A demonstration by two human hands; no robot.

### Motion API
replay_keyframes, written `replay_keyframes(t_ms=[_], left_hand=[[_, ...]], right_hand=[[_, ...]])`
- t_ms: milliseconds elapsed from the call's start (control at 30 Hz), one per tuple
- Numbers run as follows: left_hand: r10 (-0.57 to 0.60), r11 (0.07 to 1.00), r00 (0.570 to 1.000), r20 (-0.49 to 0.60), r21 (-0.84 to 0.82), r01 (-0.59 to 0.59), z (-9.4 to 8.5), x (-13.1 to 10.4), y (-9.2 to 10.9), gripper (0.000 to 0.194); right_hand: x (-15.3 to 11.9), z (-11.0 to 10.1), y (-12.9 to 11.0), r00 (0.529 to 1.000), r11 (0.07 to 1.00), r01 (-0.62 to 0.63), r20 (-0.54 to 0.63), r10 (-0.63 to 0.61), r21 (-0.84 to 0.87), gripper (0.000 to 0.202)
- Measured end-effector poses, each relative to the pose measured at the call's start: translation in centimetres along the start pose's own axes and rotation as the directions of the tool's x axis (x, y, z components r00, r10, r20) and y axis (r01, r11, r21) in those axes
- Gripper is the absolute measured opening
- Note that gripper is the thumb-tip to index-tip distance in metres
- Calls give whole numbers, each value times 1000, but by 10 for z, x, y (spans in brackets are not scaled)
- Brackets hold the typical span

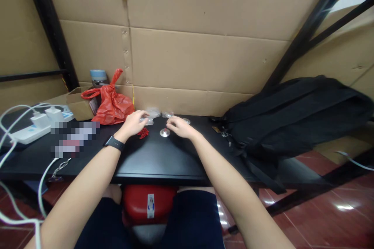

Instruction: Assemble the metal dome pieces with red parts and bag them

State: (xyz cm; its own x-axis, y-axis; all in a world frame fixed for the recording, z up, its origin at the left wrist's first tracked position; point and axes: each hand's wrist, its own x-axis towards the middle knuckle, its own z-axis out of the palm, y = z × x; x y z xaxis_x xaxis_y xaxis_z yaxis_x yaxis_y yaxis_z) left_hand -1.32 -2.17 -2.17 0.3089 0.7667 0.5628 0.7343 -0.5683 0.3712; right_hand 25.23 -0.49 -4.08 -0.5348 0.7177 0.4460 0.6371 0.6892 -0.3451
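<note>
My left hand, with a dark watch on its wrist, is at the left of the clear plastic packaging. Its thumb and fingers are apart, and nothing shows between them. A bundle of red cord lies just right of that hand. My right hand has its fingertips drawn together above the edge of a shiny round disc on the tabletop. A tiny red spot shows at those fingertips; what they pinch is too small to name. Another clear round piece lies behind, and one more is partly hidden by my right hand.
A red plastic bag, a cardboard box and a blue-lidded container stand left on the black table. A power strip with white cables lies farther left. A black backpack fills the right side. Cardboard walls the back.
</note>
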Motion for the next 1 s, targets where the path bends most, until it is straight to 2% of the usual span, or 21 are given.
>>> replay_keyframes(t_ms=[67, 167, 233, 300, 400, 600, 767, 867, 1000], left_hand=[[-35, 999, 999, 21, 32, 34, -10, 0, -14, 28], [-48, 998, 986, 161, 42, 42, -18, -2, -28, 23], [-23, 999, 969, 245, 29, 17, -18, -3, -32, 23], [13, 1000, 959, 282, 11, -17, -16, -3, -31, 25], [69, 998, 951, 301, -6, -70, -10, -3, -27, 27], [106, 989, 940, 324, 60, -133, 3, -1, -26, 18], [84, 992, 972, 220, 72, -103, 11, 0, -25, 12], [88, 995, 987, 135, -47, -82, 9, -1, -16, 19], [47, 979, 998, 48, -198, -37, 3, -1, 3, 21]], right_hand=[[-2, -4, 14, 982, 979, -187, -16, 186, -76, 24], [-7, -8, 36, 897, 871, -440, -148, 416, -217, 23], [-10, -10, 49, 853, 815, -522, -181, 490, -253, 29], [-12, -11, 57, 831, 794, -556, -161, 532, -246, 29], [-12, -11, 63, 816, 789, -578, -144, 560, -210, 22], [-13, -7, 66, 786, 784, -609, -221, 577, -123, 17], [-14, -10, 71, 776, 810, -587, -288, 561, -3, 28], [-12, -11, 65, 800, 848, -525, -298, 521, 71, 31], [-6, -7, 38, 875, 900, -338, -261, 408, 274, 37]])
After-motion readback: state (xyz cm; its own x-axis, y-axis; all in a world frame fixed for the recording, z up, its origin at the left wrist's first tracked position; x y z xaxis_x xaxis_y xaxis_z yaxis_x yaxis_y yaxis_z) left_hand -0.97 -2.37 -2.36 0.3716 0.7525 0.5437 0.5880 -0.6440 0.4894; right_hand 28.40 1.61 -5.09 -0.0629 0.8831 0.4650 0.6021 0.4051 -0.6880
